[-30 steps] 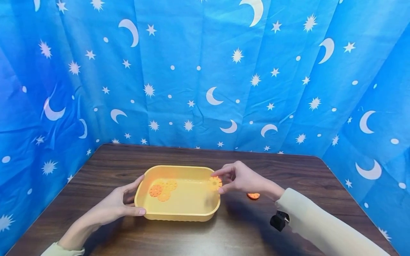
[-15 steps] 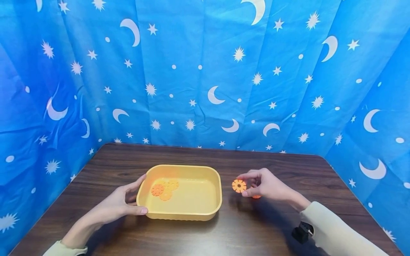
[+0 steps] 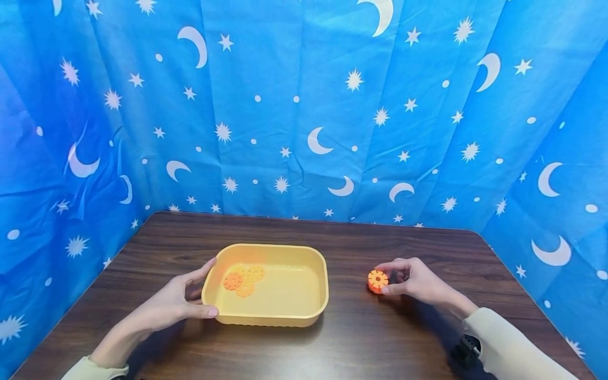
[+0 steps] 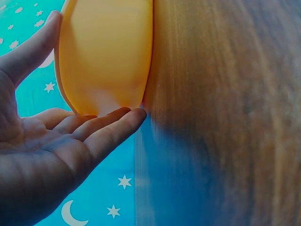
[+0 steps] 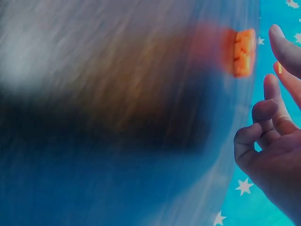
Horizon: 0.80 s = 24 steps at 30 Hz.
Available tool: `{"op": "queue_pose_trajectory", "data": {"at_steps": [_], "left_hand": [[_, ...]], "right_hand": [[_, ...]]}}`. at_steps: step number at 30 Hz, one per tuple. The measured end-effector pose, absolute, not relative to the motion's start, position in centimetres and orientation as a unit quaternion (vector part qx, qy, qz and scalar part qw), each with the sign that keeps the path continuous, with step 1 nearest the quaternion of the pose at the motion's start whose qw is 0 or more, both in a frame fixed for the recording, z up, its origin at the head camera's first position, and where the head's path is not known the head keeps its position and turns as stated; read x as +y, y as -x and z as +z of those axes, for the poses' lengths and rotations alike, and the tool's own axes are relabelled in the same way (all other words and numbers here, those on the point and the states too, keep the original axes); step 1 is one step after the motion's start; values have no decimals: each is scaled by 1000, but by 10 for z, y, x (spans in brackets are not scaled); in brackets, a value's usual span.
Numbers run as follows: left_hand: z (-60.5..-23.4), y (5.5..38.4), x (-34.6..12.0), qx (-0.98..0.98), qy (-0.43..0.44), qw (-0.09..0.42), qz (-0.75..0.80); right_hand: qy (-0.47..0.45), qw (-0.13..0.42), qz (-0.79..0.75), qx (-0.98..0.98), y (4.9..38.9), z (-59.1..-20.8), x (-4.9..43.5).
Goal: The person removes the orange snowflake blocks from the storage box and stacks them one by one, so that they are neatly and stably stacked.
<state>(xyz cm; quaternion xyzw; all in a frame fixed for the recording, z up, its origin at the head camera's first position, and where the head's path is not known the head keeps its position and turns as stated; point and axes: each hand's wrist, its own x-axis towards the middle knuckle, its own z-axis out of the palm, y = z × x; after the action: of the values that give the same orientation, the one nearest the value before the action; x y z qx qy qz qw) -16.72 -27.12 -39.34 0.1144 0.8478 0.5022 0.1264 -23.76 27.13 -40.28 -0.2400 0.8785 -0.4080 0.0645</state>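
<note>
A yellow plastic tub (image 3: 299, 287) stands on the table. Its left end is held by my left hand (image 3: 173, 301), thumb at the near corner and fingers on the far side and end wall. Notched, flower-shaped orange discs (image 3: 233, 281) lie inside, toward the left. To the right of the tub, my right hand (image 3: 420, 282) pinches another notched orange disc (image 3: 373, 275) between thumb and forefinger. Below it on the table is a redder orange piece (image 3: 375, 290), partly covered from above. In the right wrist view that orange piece (image 5: 243, 54) looks thick, like stacked discs; the pinched disc shows only as a sliver.
The dark wood-grain table (image 3: 285, 356) has its back edge against a blue curtain (image 3: 266, 63) with white moons and stars. Curtain also hangs at both sides. A black device (image 3: 467, 348) is strapped at the right wrist.
My right hand has carried the pinched disc from over the tub's right rim, rightward and down to just over the orange piece. The tub and left hand stay in place.
</note>
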Motion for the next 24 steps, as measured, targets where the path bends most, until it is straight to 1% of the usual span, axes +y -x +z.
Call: {"op": "queue_pose_trajectory", "data": {"at_steps": [9, 24], "left_hand": [[-394, 169, -273, 845, -110, 128, 507], [-393, 169, -271, 848, -102, 130, 503]], "right_hand": [[237, 64, -397, 884, 241, -411, 279], [232, 70, -391, 888, 239, -416, 277]]}}
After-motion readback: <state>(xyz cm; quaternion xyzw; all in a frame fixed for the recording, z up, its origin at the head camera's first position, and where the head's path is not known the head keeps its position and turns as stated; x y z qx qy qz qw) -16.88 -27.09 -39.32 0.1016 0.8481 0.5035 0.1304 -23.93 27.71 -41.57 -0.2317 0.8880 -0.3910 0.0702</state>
